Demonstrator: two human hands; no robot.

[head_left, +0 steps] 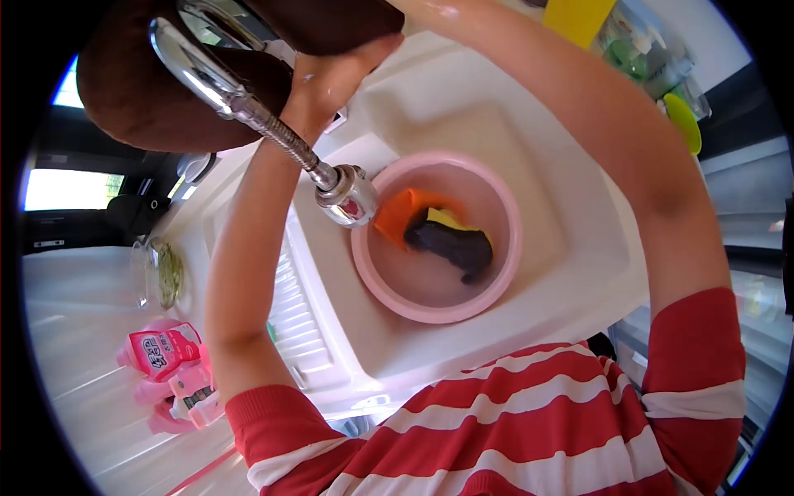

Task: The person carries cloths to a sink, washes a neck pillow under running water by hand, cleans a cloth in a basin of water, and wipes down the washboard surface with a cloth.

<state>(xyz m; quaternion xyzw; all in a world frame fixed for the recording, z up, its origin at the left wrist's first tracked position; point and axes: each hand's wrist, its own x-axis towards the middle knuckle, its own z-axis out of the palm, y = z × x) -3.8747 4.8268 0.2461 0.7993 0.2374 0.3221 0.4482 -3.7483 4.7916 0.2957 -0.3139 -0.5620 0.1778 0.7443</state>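
My left hand (335, 81) is at the upper left of the head view, against the underside of a smooth dark brown item (327, 23); its visible fingers are closed on it and the rest are hidden. Only my right forearm shows, running up to the top edge, with the hand out of view. Below my arms, a pink basin (514, 240) stands in a white sink (571, 264). Cloudy water in it holds an orange cloth (399, 213) and a black cloth (453, 242) with a yellow part.
A chrome tap (277, 132) hangs over the basin's left rim. A ribbed drainboard (302, 322) lies left. Pink bottles (165, 351) stand at the lower left, and a green bowl (683, 122) is at the upper right.
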